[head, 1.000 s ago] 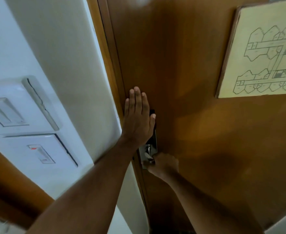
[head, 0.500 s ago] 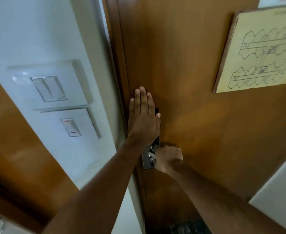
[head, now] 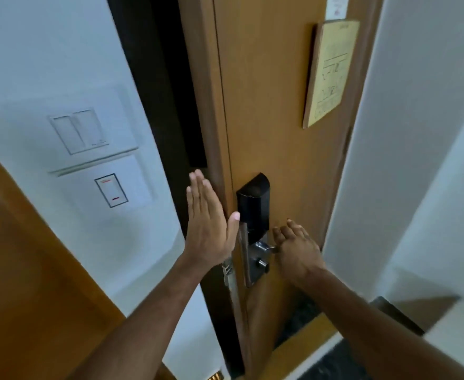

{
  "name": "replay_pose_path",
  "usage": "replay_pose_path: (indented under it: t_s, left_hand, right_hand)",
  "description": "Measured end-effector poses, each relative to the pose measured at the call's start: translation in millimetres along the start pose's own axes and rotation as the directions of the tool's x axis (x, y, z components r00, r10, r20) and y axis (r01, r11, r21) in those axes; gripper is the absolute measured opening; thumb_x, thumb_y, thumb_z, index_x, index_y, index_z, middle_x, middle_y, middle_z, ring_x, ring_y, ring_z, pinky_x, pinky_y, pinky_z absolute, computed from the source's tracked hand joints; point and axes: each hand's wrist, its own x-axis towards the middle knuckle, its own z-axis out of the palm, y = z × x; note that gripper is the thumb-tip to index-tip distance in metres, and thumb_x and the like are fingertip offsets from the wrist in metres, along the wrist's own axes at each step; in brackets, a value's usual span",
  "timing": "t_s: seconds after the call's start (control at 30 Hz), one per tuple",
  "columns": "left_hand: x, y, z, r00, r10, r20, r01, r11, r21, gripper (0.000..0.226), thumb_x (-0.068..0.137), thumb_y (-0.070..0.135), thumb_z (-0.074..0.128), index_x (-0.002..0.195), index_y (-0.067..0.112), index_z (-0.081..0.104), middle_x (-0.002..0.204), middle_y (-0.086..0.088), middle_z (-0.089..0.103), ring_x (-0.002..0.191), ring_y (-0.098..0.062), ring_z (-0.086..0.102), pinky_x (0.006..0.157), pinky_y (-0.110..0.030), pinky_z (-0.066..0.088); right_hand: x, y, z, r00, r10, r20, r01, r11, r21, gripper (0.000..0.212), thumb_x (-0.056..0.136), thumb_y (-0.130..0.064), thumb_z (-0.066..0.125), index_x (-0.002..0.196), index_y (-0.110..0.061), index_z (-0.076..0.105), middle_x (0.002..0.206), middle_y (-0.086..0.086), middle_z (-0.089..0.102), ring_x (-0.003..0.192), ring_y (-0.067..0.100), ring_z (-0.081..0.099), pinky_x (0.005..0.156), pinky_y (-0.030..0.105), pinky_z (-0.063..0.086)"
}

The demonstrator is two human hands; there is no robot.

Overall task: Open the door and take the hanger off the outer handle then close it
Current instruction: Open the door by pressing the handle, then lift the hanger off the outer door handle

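Observation:
The brown wooden door (head: 274, 111) stands ajar, swung inward, with a dark gap (head: 165, 105) along its left edge. A black electronic lock box (head: 253, 205) sits above a metal plate and the inner lever handle (head: 263, 246). My right hand (head: 296, 250) is wrapped over that lever. My left hand (head: 207, 229) is flat with fingers together, held beside the door's edge, thumb near the lock box. The outer handle and the hanger are hidden behind the door.
White wall on the left carries a double light switch (head: 78, 130) and a card-slot panel (head: 111, 194). A yellow floor-plan sign (head: 330, 72) hangs on the door. A wooden panel (head: 33, 283) lies at lower left, a white wall (head: 417, 133) at right.
The door has swung open toward me, exposing its edge and a dark gap. My left hand came off the door face to its edge; my right hand stays on the lever.

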Motion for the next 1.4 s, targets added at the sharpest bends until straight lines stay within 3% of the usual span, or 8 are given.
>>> replay_pose_path:
  t_s: [0.2,0.37,0.5,0.7,0.87,0.97,1.07,1.4]
  left_hand:
    - [-21.7,46.6,23.3,0.95,0.311,-0.019,-0.305,0.916,-0.26,0.093,0.1,0.047,0.041,0.155,0.002,-0.02,0.164,-0.028,-0.001,0.154,-0.042,0.0,0.125,-0.051,0.006]
    - [-21.6,100.6,40.6,0.84,0.533,-0.1,-0.518,0.733,-0.441,0.089,0.101,0.041,0.038,0.153,0.007,-0.026,0.165,-0.009,-0.031,0.154,-0.032,-0.015,0.124,-0.049,0.0]
    - [-11.2,132.3,59.3,0.737,0.674,-0.046,-0.613,0.639,-0.466,0.078,0.103,0.045,0.029,0.157,0.011,-0.017,0.169,-0.004,-0.022,0.156,-0.029,-0.009,0.125,-0.044,-0.004]
    - [-47.9,170.7,106.6,0.937,0.168,0.305,0.026,0.84,-0.543,0.074,0.102,0.049,0.025,0.16,0.009,0.0,0.169,-0.01,-0.003,0.157,-0.024,-0.003,0.126,-0.036,-0.001]
    - [-96.4,221.6,142.1,0.561,-0.116,0.82,0.71,0.578,-0.403,0.039,0.094,0.014,0.06,0.128,0.033,0.055,0.136,-0.007,0.062,0.1,-0.004,0.059,0.085,-0.02,0.047]
    - [-114.9,261.4,158.2,0.356,-0.062,0.932,0.776,0.575,-0.259,0.044,0.091,0.0,0.057,0.111,0.039,0.058,0.129,-0.005,0.065,0.1,-0.01,0.06,0.087,-0.031,0.051]
    - [-112.0,298.7,172.9,0.284,0.028,0.958,0.797,0.549,-0.252,0.055,0.094,0.006,0.059,0.139,0.037,0.052,0.137,0.0,0.061,0.129,-0.023,0.055,0.1,-0.041,0.052]
    - [-82.7,349.4,210.1,0.291,0.126,0.948,0.855,0.412,-0.317,0.017,0.094,0.014,0.065,0.097,0.03,0.069,0.099,0.012,0.068,0.096,-0.007,0.057,0.082,-0.028,0.043]
  right_hand:
    - [-77.2,39.9,-24.4,0.987,0.16,0.005,-0.158,0.967,0.198,0.084,0.095,-0.015,0.045,0.155,-0.016,-0.013,0.168,0.008,-0.012,0.153,0.021,-0.016,0.121,0.038,-0.009]
    - [-136.2,40.0,-92.3,0.822,0.265,-0.504,-0.022,0.899,0.438,0.072,0.1,-0.026,0.036,0.156,-0.029,-0.008,0.166,-0.005,-0.006,0.152,0.004,-0.009,0.124,0.032,0.0]
    - [-151.8,51.5,-136.4,0.679,0.15,-0.718,0.09,0.954,0.285,0.073,0.1,-0.037,0.034,0.156,-0.002,0.001,0.166,0.019,0.0,0.155,0.029,-0.002,0.126,0.051,0.007]
    - [-169.2,104.1,-144.0,0.512,0.284,-0.81,-0.012,0.946,0.324,0.092,0.094,-0.035,0.054,0.151,0.009,-0.003,0.162,0.033,-0.002,0.154,0.04,-0.004,0.124,0.06,0.009]
    - [-194.6,157.8,-144.6,0.462,0.227,-0.857,-0.118,0.974,0.194,0.099,0.095,-0.052,0.045,0.15,0.006,-0.013,0.155,0.04,-0.016,0.149,0.05,-0.015,0.123,0.063,0.003]
    - [-208.7,185.1,-146.9,0.452,0.239,-0.86,-0.194,0.967,0.167,0.098,0.095,-0.057,0.041,0.152,0.0,-0.014,0.157,0.034,-0.016,0.15,0.045,-0.017,0.123,0.06,0.004]
    - [-220.9,212.7,-149.5,0.454,0.168,-0.875,-0.233,0.97,0.066,0.095,0.096,-0.055,0.042,0.153,-0.001,-0.012,0.163,0.022,-0.02,0.151,0.042,-0.015,0.123,0.059,0.004]
    - [-238.8,271.2,-159.0,0.443,0.197,-0.875,-0.305,0.951,0.06,0.096,0.095,-0.049,0.046,0.153,-0.006,-0.016,0.155,0.039,-0.007,0.151,0.042,-0.012,0.121,0.066,0.01]
